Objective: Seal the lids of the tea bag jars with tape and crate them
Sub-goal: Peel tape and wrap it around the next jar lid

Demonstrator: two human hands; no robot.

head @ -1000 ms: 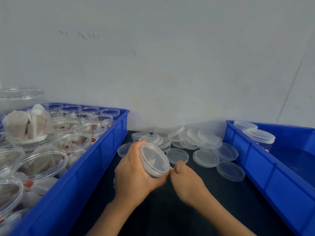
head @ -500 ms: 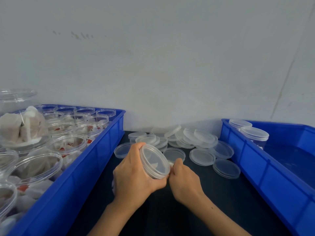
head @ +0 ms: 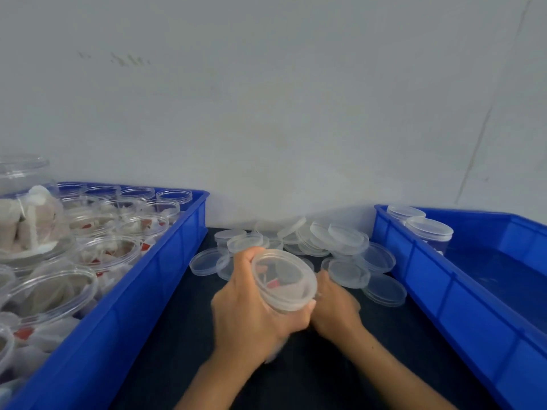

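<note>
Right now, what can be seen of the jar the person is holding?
The held jar is clear plastic with a translucent round lid on it, tilted so the lid faces up and toward the camera. Pale tea bags and a red tag show through. The left hand grips its body from the left; the right hand touches the lid's rim. It is held above the dark table, between the two crates. No tape is discernible.

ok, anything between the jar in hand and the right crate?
Nothing visible. The jar is gripped by the left hand; the right hand is at its rim. Loose lids lie flat on the table between, below the right crate wall.
</note>
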